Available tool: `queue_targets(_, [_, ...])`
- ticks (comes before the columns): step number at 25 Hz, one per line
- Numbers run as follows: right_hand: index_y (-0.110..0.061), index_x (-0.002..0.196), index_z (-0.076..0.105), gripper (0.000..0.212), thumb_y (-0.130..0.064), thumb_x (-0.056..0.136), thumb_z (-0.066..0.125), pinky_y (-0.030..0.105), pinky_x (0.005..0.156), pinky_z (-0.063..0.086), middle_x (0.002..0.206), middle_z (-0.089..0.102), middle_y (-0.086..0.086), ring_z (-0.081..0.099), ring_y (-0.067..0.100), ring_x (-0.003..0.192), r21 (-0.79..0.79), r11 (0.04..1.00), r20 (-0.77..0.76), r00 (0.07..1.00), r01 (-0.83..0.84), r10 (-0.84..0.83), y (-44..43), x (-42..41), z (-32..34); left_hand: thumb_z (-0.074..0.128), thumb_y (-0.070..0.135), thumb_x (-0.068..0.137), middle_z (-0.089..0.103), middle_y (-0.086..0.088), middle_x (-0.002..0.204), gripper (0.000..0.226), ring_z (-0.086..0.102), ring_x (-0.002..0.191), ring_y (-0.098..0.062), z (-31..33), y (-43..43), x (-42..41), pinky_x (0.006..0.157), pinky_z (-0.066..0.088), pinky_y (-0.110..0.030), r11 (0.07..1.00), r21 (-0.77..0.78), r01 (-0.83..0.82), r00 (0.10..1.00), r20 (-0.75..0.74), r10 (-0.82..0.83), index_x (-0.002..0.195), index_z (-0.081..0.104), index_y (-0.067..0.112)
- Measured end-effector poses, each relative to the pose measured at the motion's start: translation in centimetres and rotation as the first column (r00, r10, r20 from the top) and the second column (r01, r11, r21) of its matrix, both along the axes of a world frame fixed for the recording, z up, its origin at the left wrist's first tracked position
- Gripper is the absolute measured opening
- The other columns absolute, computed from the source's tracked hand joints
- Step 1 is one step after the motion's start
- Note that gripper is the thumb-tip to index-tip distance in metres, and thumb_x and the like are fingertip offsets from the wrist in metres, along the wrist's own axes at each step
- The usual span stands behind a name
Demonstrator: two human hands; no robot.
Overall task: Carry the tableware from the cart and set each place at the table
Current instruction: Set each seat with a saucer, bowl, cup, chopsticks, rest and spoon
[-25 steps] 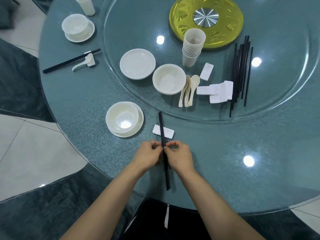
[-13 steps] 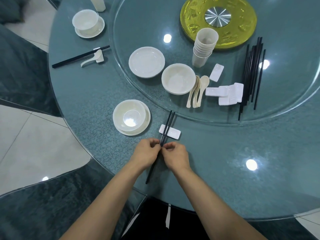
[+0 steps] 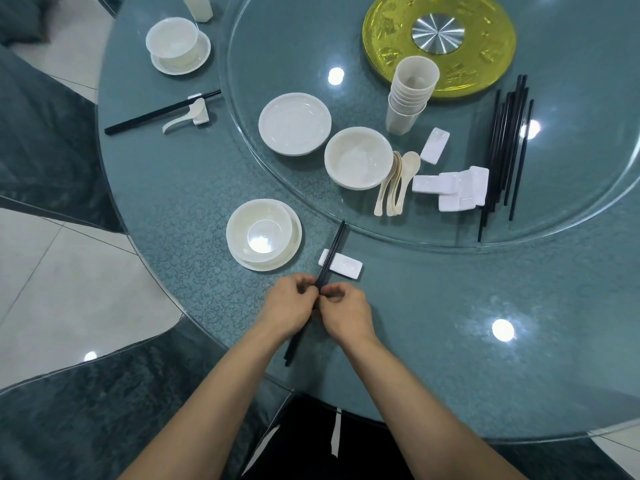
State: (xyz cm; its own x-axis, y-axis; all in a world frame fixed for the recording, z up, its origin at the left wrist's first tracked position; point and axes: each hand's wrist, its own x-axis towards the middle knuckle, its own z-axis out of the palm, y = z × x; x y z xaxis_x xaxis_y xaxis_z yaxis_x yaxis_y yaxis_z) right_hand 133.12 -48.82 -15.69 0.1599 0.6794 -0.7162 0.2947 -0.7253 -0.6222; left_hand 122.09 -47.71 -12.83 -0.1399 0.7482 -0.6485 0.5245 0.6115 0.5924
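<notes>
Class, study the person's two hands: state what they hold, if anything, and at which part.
The left hand and right hand both pinch the black chopsticks at about mid-length; their far part lies over the white rest.

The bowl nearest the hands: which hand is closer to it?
Left. The left hand sits just below-right of the bowl; the right hand is farther right, beyond the chopsticks.

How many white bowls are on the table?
3: far bowl on far saucer; near bowl on near saucer; third bowl on the glass turntable, perhaps a stack.
</notes>
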Motion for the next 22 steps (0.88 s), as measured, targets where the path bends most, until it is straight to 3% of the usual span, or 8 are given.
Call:
queue_targets(5, [-0.022, 0.100, 0.071, 0.016, -0.019, 0.084, 0.067, 0.033, 0.084, 0.058, 0.091, 0.077, 0.001, 0.073, 0.017, 0.088, 0.011, 1.000, 0.013, 1.000, 0.010, -0.011, 0.2, 0.6, 0.2, 0.057, 0.012, 0.094, 0.071, 0.000, 0.116, 0.029, 0.064, 0.110, -0.015, 0.4, 0.1, 0.0, 0.104, 0.047, -0.031, 1.000, 0.026, 0.017, 1.000, -0.020, -0.017, 0.120, 0.069, 0.015])
queue_targets(9, [-0.025, 0.088, 0.067, 0.008, -0.020, 0.082, 0.065, 0.038, 0.081, 0.060, 0.081, 0.076, -0.001, 0.073, 0.018, 0.077, 0.056, 0.997, 0.023, 0.998, 0.062, -0.064, 0.9, 1.6, 0.7, 0.056, 0.013, 0.095, 0.071, 0.004, 0.113, 0.028, 0.065, 0.106, -0.013, 1.1, 0.9, 0.5, 0.095, 0.047, -0.025, 0.995, 0.099, 0.028, 0.999, -0.038, -0.025, 0.119, 0.070, 0.016])
queue_targets(14, [-0.026, 0.085, 0.066, 0.007, -0.023, 0.080, 0.063, 0.043, 0.079, 0.061, 0.076, 0.075, -0.001, 0.074, 0.020, 0.075, 0.135, 0.981, 0.010, 0.990, 0.139, -0.141, 2.3, 3.6, 1.7, 0.056, 0.015, 0.097, 0.069, 0.006, 0.110, 0.024, 0.062, 0.087, -0.006, 1.8, 2.3, 2.2, 0.080, 0.043, -0.019, 0.987, 0.153, 0.049, 0.999, 0.004, -0.051, 0.116, 0.070, 0.021])
queue_targets(18, [-0.027, 0.084, 0.065, 0.006, -0.022, 0.082, 0.063, 0.041, 0.080, 0.060, 0.077, 0.074, -0.002, 0.074, 0.018, 0.076, 0.200, 0.968, 0.063, 0.984, 0.153, -0.169, 4.1, 5.6, 2.5, 0.057, 0.012, 0.097, 0.070, 0.006, 0.106, 0.023, 0.061, 0.086, 0.000, 2.3, 3.5, 4.0, 0.074, 0.042, -0.004, 0.977, 0.188, 0.104, 0.993, 0.027, -0.111, 0.115, 0.071, 0.019])
queue_targets(22, [-0.025, 0.083, 0.064, 0.009, -0.017, 0.083, 0.061, 0.039, 0.074, 0.059, 0.070, 0.072, -0.001, 0.072, 0.019, 0.071, 0.260, 0.952, 0.089, 0.977, 0.164, -0.193, 5.6, 6.9, 3.2, 0.055, 0.014, 0.097, 0.072, 0.004, 0.110, 0.027, 0.066, 0.101, -0.009, 2.7, 5.0, 5.2, 0.095, 0.050, -0.027, 0.971, 0.203, 0.129, 0.989, 0.046, -0.141, 0.119, 0.069, 0.019])
